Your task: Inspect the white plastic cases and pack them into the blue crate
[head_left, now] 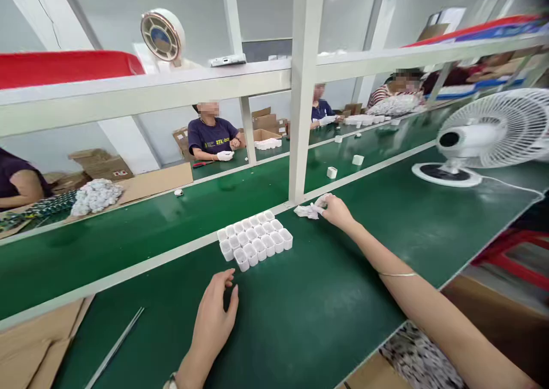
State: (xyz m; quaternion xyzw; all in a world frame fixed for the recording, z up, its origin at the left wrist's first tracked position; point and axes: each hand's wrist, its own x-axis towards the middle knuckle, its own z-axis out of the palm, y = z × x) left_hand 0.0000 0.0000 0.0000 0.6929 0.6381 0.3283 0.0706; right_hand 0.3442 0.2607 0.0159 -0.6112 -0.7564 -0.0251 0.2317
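Note:
Rows of small white open-topped plastic cases [256, 239] stand packed together on the green table [317, 297]. Just in front of their near left corner is my left hand [217, 309], thumb and fingers apart, holding nothing. Farther right, by the foot of the white post, my right hand [337, 211] pinches a crumpled white cloth-like piece [309, 210]. Part of that piece lies on the table, and its exact kind is unclear. My right fingertips partly cover it.
A white post [305, 91] and a pale strip [171, 266] divide my table from a green conveyor [206, 203] carrying scattered white cases. A white fan [480, 131] stands right. Metal rods [115, 346] and cardboard [43, 337] lie left. Several people sit opposite.

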